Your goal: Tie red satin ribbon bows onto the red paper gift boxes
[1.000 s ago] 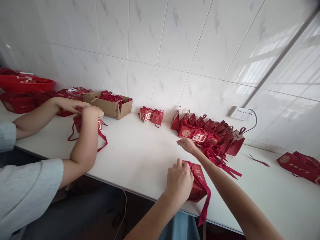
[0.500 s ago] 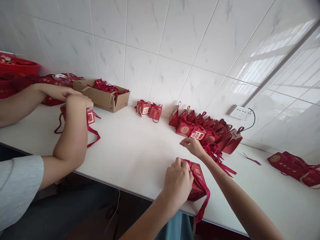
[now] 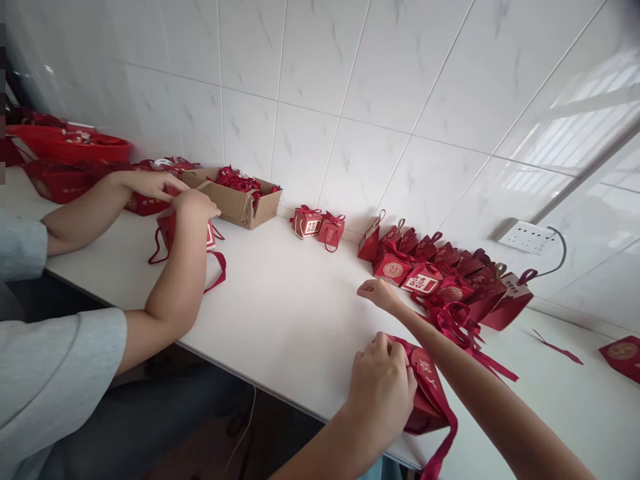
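A red gift box [image 3: 425, 373] with gold lettering and a wide dark-red ribbon sits at the table's front edge. My left hand [image 3: 383, 380] is closed on its left side, fingers curled over the top near the ribbon; the fingertips are partly hidden. One ribbon tail hangs over the box's right side towards the table edge. My right hand [image 3: 379, 293] is raised beyond the box, with fingers pinched together. Whatever may be between those fingers is too small to make out. Just right of this hand stand small red boxes, one with a white double-happiness label [image 3: 421, 283].
Loose ribbons [image 3: 460, 327] lie before the row of boxes. Two small boxes [image 3: 317, 227] stand by the wall. At left, a co-worker's hands [image 3: 185, 197] handle another red box, near a cardboard box [image 3: 245, 207] and a red basin [image 3: 70, 143]. A power strip [image 3: 527, 235] is on the wall.
The view has turned left, so everything appears further right. My right hand has moved left, away from the row of boxes. My left hand stays on the gift box.
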`<state>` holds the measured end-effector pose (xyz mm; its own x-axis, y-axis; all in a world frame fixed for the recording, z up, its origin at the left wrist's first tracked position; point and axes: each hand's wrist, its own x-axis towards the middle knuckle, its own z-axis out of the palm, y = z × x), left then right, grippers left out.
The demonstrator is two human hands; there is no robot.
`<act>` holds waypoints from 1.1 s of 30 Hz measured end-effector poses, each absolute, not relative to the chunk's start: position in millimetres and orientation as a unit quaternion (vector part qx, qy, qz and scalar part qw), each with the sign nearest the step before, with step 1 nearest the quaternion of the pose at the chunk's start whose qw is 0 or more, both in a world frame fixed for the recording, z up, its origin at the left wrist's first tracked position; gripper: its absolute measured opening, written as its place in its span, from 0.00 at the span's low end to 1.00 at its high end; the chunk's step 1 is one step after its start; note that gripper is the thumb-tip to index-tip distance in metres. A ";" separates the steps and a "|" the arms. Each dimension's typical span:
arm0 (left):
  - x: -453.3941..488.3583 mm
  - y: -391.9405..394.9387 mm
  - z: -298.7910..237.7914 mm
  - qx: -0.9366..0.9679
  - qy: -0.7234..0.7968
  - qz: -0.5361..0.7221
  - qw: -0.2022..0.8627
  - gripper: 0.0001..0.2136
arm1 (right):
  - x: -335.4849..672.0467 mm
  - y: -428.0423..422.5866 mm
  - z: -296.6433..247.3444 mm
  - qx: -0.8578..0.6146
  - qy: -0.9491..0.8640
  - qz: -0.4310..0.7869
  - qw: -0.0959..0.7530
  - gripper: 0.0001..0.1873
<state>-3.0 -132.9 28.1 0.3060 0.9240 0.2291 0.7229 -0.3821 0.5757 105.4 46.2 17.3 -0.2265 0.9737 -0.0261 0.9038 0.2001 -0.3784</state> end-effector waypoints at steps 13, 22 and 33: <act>-7.5 -134.9 31.6 0.790 0.507 0.284 0.197 0.05 | 104.9 71.1 21.9 -0.621 -0.733 0.172 0.220 0.10; -10.1 -136.9 31.5 0.795 0.493 0.300 0.186 0.03 | 150.8 -67.9 69.8 -0.545 -0.780 0.136 0.276 0.12; -14.8 -130.9 20.8 0.785 0.459 0.392 0.141 0.03 | 148.3 -157.9 62.3 -0.498 -0.813 0.075 0.291 0.08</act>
<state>-14.8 -130.9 20.8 0.2718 0.8309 0.4855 0.6094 -0.5391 0.5814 148.3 -157.9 62.3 -0.3345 0.8538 0.3988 0.7670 0.4926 -0.4113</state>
